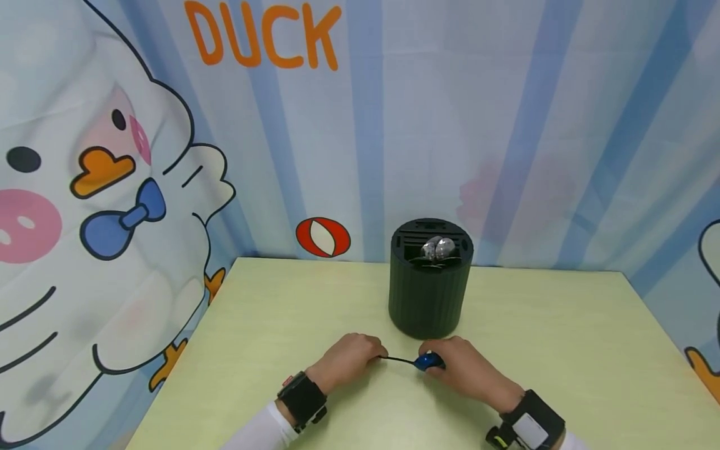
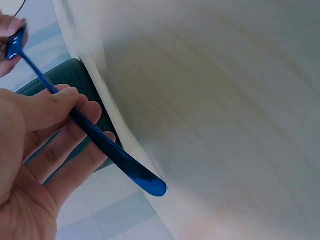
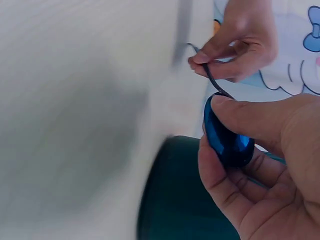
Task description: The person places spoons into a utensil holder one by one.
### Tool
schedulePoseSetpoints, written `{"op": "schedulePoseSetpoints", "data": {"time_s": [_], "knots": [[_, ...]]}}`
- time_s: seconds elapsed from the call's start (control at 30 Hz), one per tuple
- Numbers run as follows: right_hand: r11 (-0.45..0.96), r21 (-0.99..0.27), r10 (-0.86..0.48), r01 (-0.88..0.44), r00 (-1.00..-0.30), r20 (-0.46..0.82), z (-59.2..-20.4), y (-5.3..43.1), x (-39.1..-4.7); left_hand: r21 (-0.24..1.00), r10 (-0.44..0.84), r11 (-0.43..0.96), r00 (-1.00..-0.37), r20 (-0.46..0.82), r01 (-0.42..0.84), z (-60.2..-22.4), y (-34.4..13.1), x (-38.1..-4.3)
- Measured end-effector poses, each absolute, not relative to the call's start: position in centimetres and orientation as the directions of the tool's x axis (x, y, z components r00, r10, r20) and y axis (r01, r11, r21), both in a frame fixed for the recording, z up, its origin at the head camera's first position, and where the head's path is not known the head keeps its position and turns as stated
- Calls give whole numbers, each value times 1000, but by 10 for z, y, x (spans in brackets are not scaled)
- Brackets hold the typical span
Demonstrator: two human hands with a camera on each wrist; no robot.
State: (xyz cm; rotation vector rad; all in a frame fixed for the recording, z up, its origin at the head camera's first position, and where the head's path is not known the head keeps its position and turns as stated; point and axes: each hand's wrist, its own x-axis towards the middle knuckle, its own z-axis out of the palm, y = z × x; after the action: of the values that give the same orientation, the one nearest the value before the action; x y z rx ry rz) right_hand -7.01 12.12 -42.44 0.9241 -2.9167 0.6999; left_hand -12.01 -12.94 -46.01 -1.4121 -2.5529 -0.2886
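A shiny blue spoon (image 2: 112, 150) is stretched between both hands, just in front of a dark green ribbed utensil holder (image 1: 429, 300). My left hand (image 1: 351, 357) pinches its handle between thumb and fingers; in the left wrist view the flat, rounded handle end sticks out past the fingers. At the other end, my right hand (image 1: 464, 369) pinches the spoon's bowl (image 3: 225, 135), thumb on one face and fingers on the other. Both hands are low over the table, the spoon lying roughly level from left to right.
Silvery rounded utensil heads (image 1: 439, 248) show in the holder's slotted top. The pale yellow table (image 1: 304, 294) reaches back to a striped blue curtain (image 1: 416, 125) printed with ducks. Each wrist wears a black camera strap (image 1: 304, 400).
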Motion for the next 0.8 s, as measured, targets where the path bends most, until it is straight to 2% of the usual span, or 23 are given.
{"op": "schedulePoseSetpoints", "data": {"time_s": [0.17,0.4,0.8], "knots": [[714,-419,-523,-561,-825,214,-410,121,-64,131,779,529,-541,315,838,-458,-130,-119],[704,-427,-496,-568,-823,276,-396,118,-61,230,743,548,-594,308,804,-453,-131,-115],[695,-426,-393,-578,-803,448,-385,117,-59,327,707,486,-585,398,811,-445,-131,-109]]}}
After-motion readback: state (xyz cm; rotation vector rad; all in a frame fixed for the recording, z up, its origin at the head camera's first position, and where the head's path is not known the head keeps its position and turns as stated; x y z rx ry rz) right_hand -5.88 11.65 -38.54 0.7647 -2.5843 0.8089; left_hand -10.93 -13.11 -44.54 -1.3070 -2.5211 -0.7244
